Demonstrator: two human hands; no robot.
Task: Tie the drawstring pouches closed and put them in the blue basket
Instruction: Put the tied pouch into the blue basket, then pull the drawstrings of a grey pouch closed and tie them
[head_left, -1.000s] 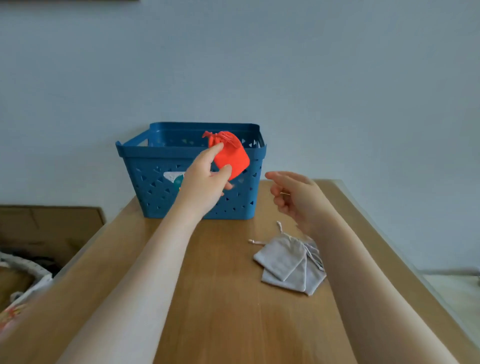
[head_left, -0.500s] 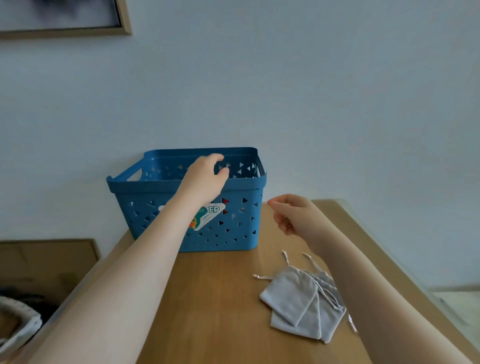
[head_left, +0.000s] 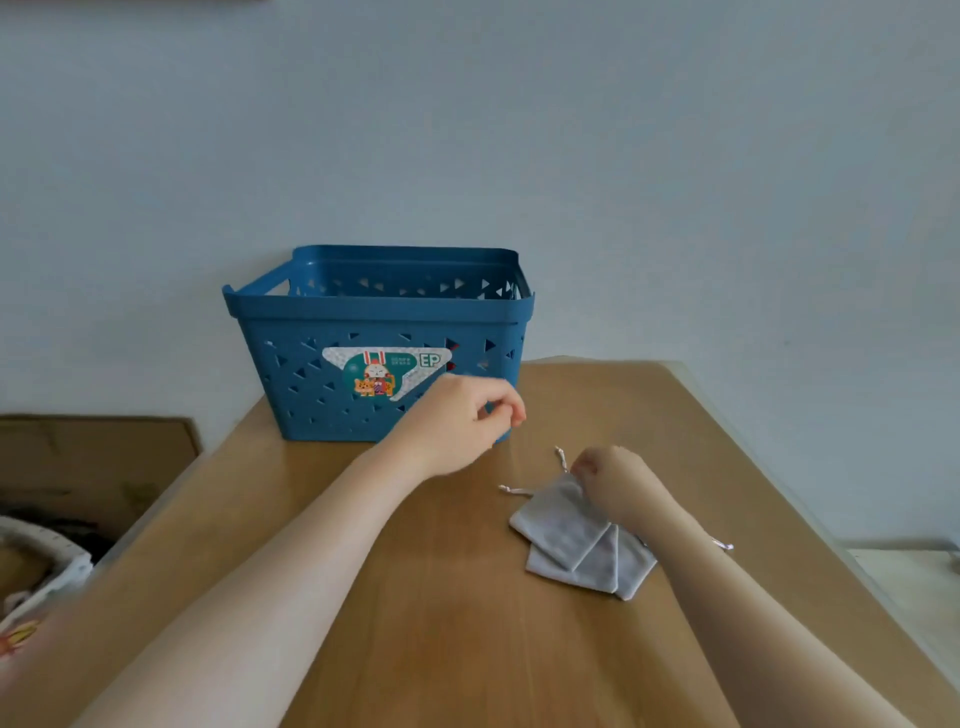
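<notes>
The grey pouches (head_left: 576, 540) lie flat in an overlapping stack on the worktop (head_left: 467, 623), to the right of centre and nearer the person than the basket (head_left: 379, 312), which stands at the far edge against the wall. The top pouch runs from its closed bottom, towards the person, up to its mouth at the far right end, and two white cord ends (head_left: 561, 457) stick out beyond that mouth towards the basket.

The right hand (head_left: 613, 483) is right on the stack: its fingers are curled at the mouth of the top pouch and seem to pinch the fabric or the cord there, though the exact hold is hidden under the hand. The left hand (head_left: 462, 421) hangs in the air just in front of the basket's near right corner, fingers loosely curled and holding nothing, apart from the pouches and to their far left.

So the right hand is the nearer one and already at the mouth end. My judgement is that the left hand has to come down and to the right to take the free cords
</notes>
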